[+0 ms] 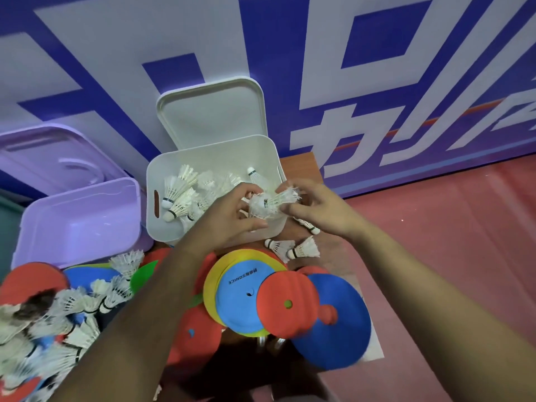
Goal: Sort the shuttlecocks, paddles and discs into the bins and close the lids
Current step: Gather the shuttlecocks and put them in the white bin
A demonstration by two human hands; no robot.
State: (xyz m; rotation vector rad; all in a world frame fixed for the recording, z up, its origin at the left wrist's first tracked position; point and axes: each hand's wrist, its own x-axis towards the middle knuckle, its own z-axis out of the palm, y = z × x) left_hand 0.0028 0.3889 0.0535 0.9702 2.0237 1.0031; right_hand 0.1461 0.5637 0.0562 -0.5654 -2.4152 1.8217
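Shuttlecock-sorting step: a shuttlecock (pixel 269 203) is pinched by the curled fingers of the left hand (pixel 229 217) and right hand (pixel 317 208) above the white bin (pixel 162 227). Release into it is judged necessary next.

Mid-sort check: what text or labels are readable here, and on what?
"SONICE": on the flat round blue plastic disc, rotated; the marks beside it are blurred.
Large white characters on the blue wall banner: cropped, unreadable.
Dark label on the held white feather shuttlecock: too small.
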